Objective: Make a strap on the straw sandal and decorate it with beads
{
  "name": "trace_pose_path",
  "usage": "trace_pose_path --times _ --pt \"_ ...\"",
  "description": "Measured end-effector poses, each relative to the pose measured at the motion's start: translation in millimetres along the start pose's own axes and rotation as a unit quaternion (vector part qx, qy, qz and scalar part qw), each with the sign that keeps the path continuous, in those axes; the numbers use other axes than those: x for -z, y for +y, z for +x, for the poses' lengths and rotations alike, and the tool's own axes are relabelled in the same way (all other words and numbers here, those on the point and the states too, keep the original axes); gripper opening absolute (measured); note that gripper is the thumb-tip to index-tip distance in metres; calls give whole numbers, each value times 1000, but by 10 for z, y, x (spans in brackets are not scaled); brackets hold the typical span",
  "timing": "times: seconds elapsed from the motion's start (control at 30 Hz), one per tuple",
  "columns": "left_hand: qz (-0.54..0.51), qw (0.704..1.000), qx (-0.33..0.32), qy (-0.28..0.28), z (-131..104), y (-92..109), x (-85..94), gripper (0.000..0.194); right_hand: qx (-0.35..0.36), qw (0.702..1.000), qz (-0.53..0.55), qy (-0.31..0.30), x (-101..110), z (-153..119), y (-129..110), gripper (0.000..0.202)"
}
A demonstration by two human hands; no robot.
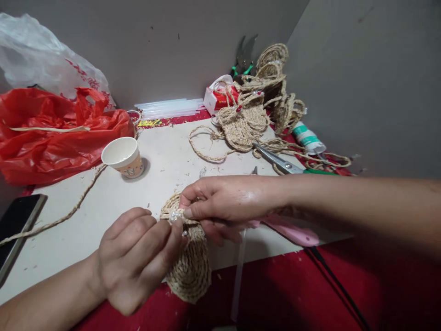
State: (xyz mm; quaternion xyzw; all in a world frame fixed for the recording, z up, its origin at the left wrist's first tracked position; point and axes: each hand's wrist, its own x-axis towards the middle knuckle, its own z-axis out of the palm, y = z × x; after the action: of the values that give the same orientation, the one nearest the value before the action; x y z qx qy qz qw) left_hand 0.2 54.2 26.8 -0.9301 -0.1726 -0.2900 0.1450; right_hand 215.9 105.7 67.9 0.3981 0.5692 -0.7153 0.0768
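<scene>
A woven straw slipper with a rounded, coiled sole is held upright at the near edge of the white board. White pearl beads sit on its strap, and one smaller bead shows just below. My left hand is closed, its thumb and finger pinched at the beads from the left. My right hand grips the strap from the right, thumb on top beside the beads; its other fingers are partly hidden behind the slipper. A pink glue gun lies under my right forearm, its black cord running toward the front.
Scissors lie beside a pile of straw slippers at the back right. A paper cup, red plastic bag and phone are at left. Glue sticks line the back; a straw braid crosses the board.
</scene>
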Motion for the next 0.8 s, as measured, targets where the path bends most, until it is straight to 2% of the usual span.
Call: trace_pose_path --times 0.13,0.23,0.47,0.8 --pt "29 999 -26 -7 4 -41 16 19 29 999 20 -6 -38 10 42 16" --pt "45 999 -18 4 5 -68 4 20 40 999 30 -6 -51 5 65 16" --pt "70 997 -18 -10 -30 -43 -5 24 36 998 53 8 -53 -17 88 13" --pt "120 992 -31 9 55 -74 -9 17 63 993 96 34 -60 17 142 4"
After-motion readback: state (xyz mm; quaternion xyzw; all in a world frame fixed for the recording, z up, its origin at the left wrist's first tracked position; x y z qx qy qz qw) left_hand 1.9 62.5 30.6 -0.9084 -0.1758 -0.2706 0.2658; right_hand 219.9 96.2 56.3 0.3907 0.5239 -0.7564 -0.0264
